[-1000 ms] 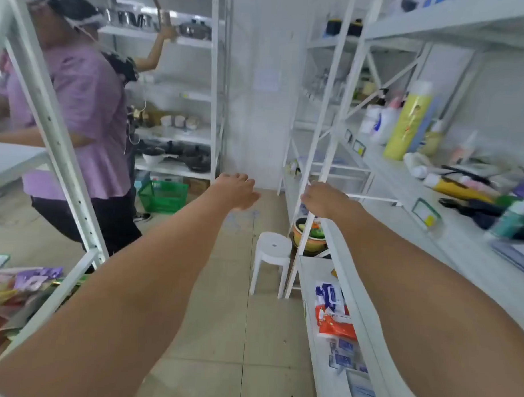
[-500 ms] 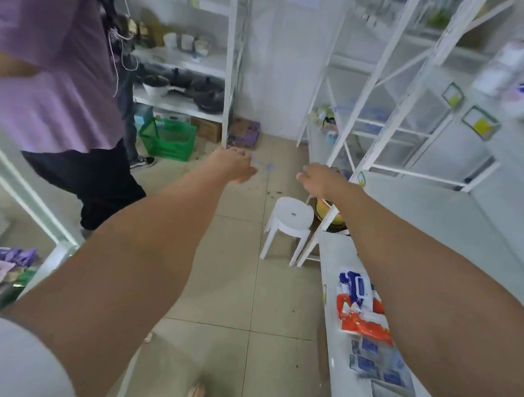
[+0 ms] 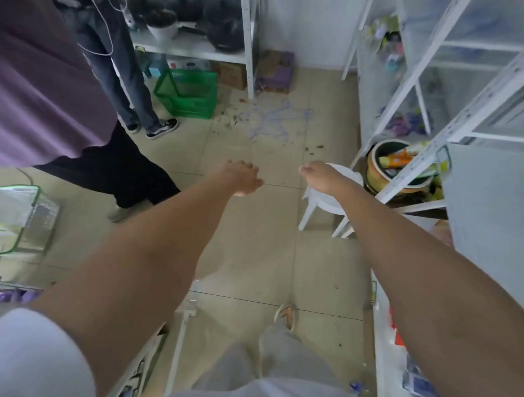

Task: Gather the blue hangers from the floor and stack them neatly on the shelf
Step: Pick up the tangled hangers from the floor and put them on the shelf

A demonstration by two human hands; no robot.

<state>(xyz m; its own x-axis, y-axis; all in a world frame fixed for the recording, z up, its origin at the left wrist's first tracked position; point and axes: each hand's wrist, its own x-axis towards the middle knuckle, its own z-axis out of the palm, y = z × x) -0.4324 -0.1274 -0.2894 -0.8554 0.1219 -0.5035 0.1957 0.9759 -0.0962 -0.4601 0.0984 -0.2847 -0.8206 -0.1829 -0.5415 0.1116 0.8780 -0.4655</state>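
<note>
Several thin blue hangers [image 3: 277,121] lie in a loose, blurred pile on the tiled floor at the far end of the aisle. Both my arms stretch forward over the floor. My left hand [image 3: 240,177] is held out short of the pile, fingers loosely curled, holding nothing. My right hand [image 3: 318,176] hangs over a white stool, also loosely curled and holding nothing. The white shelf [image 3: 489,206] runs along my right side.
A white stool [image 3: 326,203] stands right of centre by the shelf post. A green basket [image 3: 187,91] sits left of the pile. A person in a purple top [image 3: 42,80] and another person's legs [image 3: 125,74] stand at the left. A pot [image 3: 404,167] sits under the right shelf.
My view has tipped down from the shelves to the floor, bringing the hanger pile into sight. Both arms stay stretched forward, hands still holding nothing.
</note>
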